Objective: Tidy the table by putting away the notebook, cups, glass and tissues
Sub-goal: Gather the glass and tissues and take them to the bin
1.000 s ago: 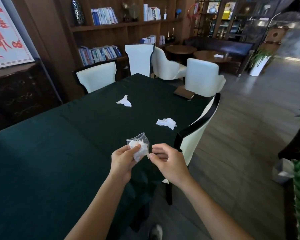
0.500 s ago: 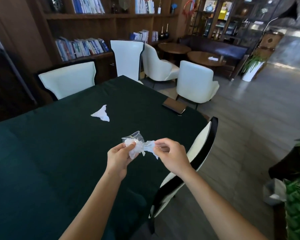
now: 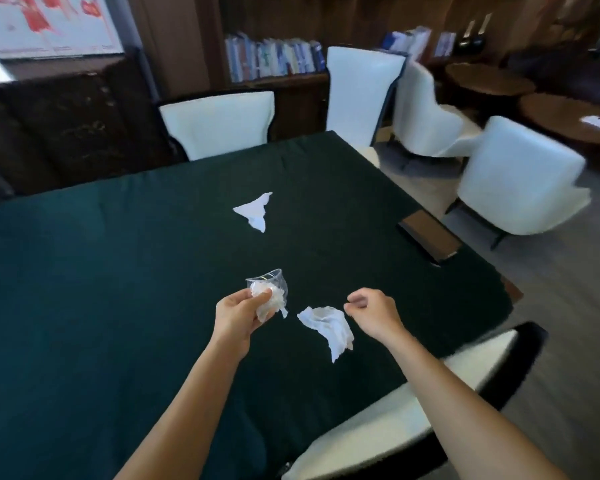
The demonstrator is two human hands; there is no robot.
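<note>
1. Table (image 3: 118,271), dark green cloth, fills the centre.
2. White chairs (image 3: 219,123) at its far edge and right side.
3. Dark wood bookshelf (image 3: 274,60) behind, books in a row.
4. Round wooden tables (image 3: 489,79) far right; grey floor (image 3: 575,341).

You face a table (image 3: 118,271) under dark green cloth | white chairs: one at your near edge (image 3: 413,410), two across (image 3: 219,123) (image 3: 361,91) | bookshelf (image 3: 274,60) behind | round wooden tables (image 3: 489,77) far right | red-and-white picture (image 3: 49,26) upper left
</note>
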